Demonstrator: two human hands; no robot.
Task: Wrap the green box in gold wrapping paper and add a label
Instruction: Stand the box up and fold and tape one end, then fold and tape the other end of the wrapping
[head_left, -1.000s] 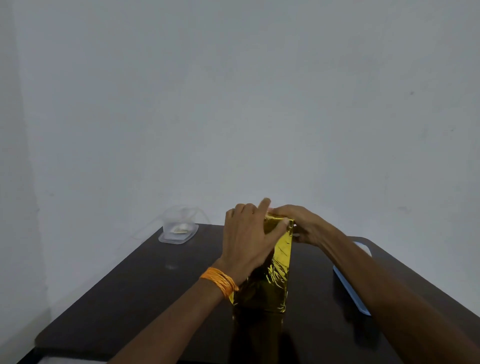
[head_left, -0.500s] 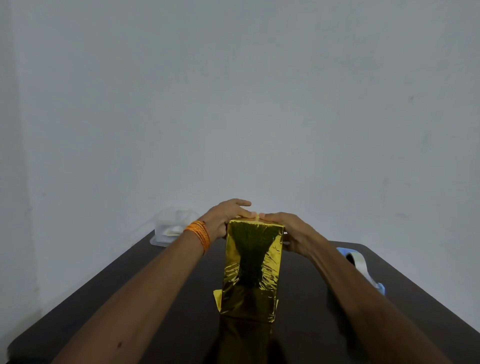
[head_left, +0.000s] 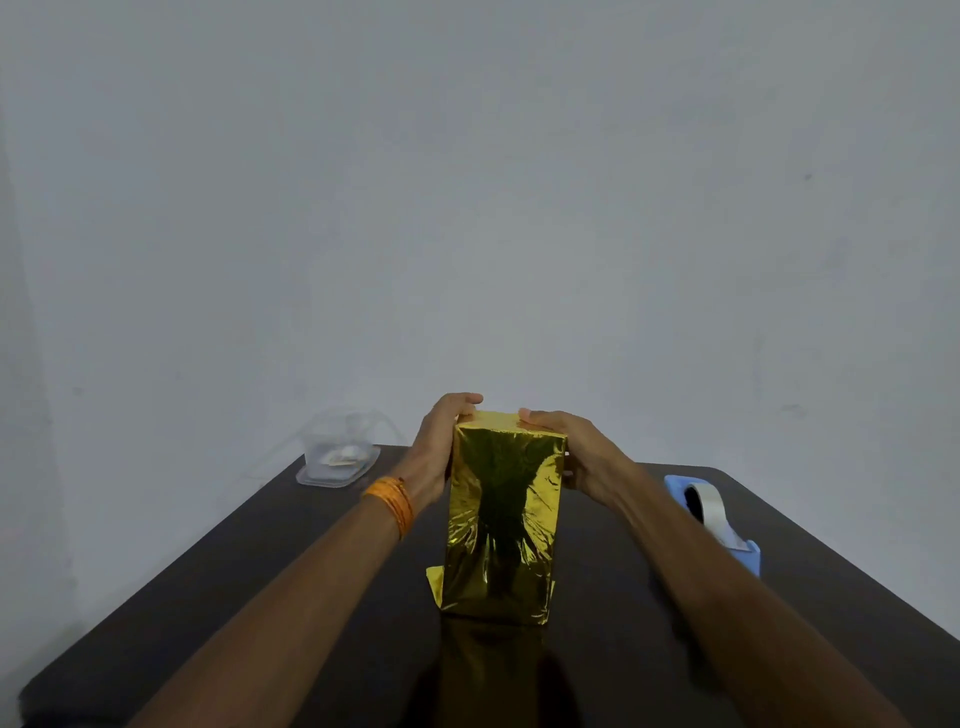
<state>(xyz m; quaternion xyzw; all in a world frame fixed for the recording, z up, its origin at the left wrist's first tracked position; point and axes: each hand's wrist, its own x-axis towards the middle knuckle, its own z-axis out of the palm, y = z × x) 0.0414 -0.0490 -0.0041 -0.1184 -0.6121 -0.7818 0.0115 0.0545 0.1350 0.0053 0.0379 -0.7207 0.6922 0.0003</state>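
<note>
Tub: clear plastic, far left corner of bench; not needed for this step.
Left hand: mine, fingers curled round the upper left edge of the wrapped box.
Wrapped box: upright at mid-bench, gold foil creased, loose flap sticking out at lower left.
Right hand: grips the upper right edge, thumb on top.
Advice, as I judge it: press the top folds flat and even, pin them with one hand, then tape.
Tape dispenser: blue, near right.
</note>
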